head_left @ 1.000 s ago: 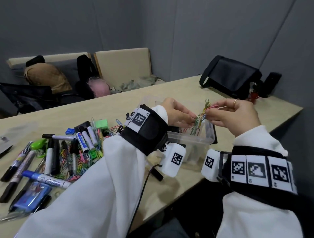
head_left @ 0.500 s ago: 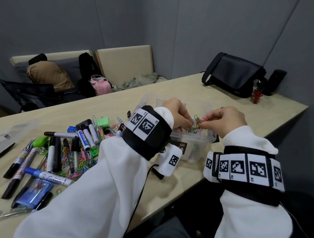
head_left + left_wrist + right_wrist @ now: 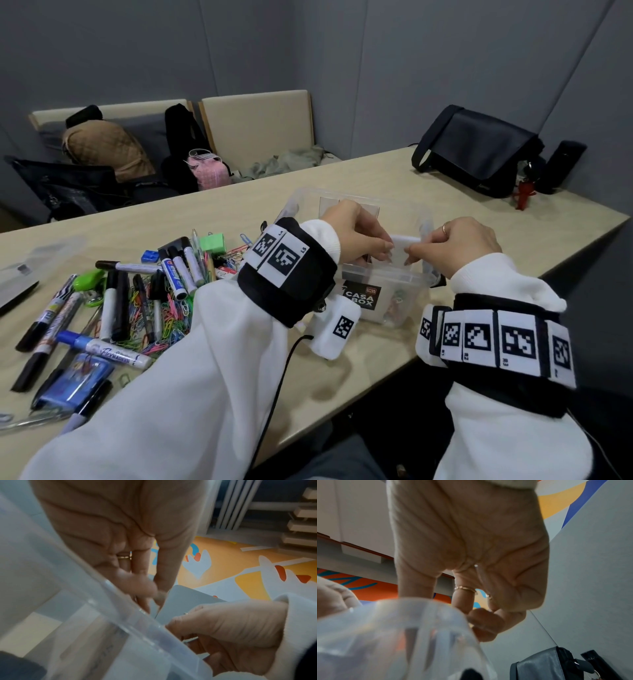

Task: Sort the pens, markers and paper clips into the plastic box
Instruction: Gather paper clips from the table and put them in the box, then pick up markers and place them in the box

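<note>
- Fingers (image 3: 385, 247) of the left hand (image 3: 356, 233) and of the right hand (image 3: 469, 243) pinch a white divider card (image 3: 399, 251) between them, over the plastic box (image 3: 387, 291)
- Step in hand, I judge: seating the divider
- Next: push it down squarely
- Markers (image 3: 178, 270) and paper clips (image 3: 164, 325) lie well left of the fingers on the table (image 3: 342, 370)
</note>
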A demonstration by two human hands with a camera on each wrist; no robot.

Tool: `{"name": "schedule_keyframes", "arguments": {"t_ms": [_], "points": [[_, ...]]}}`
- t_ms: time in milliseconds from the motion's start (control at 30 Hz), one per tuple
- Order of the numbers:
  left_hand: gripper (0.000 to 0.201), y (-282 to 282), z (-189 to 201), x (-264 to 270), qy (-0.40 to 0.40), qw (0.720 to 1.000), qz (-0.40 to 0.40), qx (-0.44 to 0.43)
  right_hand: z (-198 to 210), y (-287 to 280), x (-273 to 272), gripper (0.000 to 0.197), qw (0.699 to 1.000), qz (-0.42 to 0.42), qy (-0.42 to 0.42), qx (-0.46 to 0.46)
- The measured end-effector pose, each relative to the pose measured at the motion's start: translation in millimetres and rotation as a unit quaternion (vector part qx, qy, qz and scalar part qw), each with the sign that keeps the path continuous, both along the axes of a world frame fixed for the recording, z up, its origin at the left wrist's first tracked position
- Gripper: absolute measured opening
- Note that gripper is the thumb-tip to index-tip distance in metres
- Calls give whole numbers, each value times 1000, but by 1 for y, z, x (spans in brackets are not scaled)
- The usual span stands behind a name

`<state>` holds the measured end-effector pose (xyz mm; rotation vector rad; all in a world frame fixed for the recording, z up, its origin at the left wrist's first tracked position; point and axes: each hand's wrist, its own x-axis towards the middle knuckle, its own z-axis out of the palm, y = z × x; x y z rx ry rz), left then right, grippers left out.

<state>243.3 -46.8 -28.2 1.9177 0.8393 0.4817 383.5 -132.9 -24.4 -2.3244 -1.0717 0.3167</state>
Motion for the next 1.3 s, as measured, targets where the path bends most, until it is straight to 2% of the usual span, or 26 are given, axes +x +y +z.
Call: {"name": "schedule_keyframes", "arguments": {"t_ms": [133,333,433,633,833,1000,1133,1300], "points": [[13,-1,2,-16,-68,997,-2,-45,-1,2,-7,20,1000,8,-13,15],[11,3,4,-48,-116,992,31,-31,1,13,-32,19,994,-5,-73,87],[9,5,4,-67,-120,992,49,-14,1,19,-50,19,985,15,-100,141],[9,19,6,-124,-122,986,112,-4,4,42,-101,22,957,151,-65,238],[11,37,14,-196,-95,974,206,14,15,73,-154,23,927,281,-12,247],[9,55,9,-240,-40,958,285,-10,18,102,-191,26,916,342,45,207],[7,74,-10,-251,25,938,340,-67,-1,142,-218,29,921,364,79,114],[16,88,-27,-246,107,908,392,-106,-31,178,-242,19,932,355,-31,-56]]}}
